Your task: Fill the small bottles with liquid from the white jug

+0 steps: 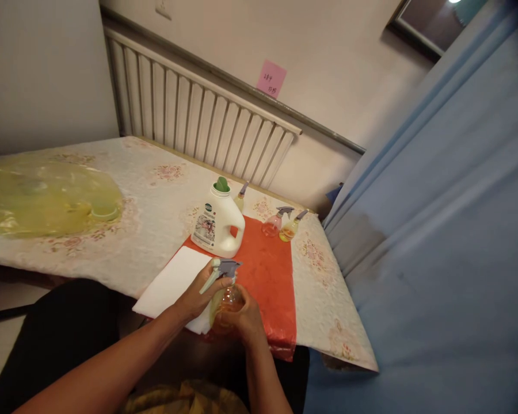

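A clear spray bottle [230, 295] with a grey trigger head is held upright near the table's front edge, some liquid inside it. My left hand [195, 294] is closed around the neck and pale trigger of its spray head. Around the body of the same bottle, my right hand [247, 317] is wrapped from the right side. A white sheet [176, 277] and a red plastic sheet [270, 282] lie beneath. Just beyond the hands stands a white jug [216, 227], its top open with a green spout [221, 184] showing.
Behind the jug is another spray bottle [240, 198], partly hidden. A pink spray bottle [271, 224] and a yellow one [288, 231] stand at the back right. A yellow plastic bag [47, 195] lies on the left. Blue curtain [427, 230] hangs along the right; a radiator [198, 109] lines the wall.
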`<control>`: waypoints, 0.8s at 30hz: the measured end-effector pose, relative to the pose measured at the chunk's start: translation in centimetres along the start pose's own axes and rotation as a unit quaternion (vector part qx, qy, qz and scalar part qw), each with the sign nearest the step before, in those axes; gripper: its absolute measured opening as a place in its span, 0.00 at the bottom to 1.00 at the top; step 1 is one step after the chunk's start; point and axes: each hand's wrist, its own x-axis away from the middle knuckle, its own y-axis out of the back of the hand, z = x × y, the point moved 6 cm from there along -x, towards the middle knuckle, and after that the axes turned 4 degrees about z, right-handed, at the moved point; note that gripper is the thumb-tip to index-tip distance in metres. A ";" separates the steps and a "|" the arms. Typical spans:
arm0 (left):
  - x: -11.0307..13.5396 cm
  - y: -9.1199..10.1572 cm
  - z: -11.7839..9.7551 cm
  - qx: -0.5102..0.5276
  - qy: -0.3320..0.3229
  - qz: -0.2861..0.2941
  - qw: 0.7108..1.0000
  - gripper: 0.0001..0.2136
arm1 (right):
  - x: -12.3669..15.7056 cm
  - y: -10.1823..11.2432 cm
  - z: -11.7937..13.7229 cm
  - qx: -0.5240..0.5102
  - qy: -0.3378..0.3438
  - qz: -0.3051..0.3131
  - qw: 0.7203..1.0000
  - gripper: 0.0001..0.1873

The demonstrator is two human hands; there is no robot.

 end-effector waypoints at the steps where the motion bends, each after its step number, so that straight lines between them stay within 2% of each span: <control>1: 0.1 0.0 0.2 0.011 0.007 -0.002 1.000 0.15 | 0.0 -0.1 -0.1 -0.009 0.001 0.003 1.000 0.35; 7: 0.0 0.0 2.4 0.114 0.066 0.008 0.991 0.20 | -0.3 -0.4 -1.1 -0.078 0.019 0.028 0.996 0.37; 14: -0.1 -0.8 3.0 0.250 0.140 0.053 0.956 0.24 | -0.4 -0.9 -1.4 -0.114 0.025 0.060 0.991 0.37; 19: 0.0 -0.8 3.7 0.257 0.167 0.058 0.950 0.22 | -0.5 -0.9 -1.7 -0.111 0.020 0.053 0.992 0.37; 24: -0.1 -0.4 3.6 0.191 0.122 0.029 0.973 0.21 | -0.6 -0.6 -1.8 -0.104 0.021 0.038 0.994 0.36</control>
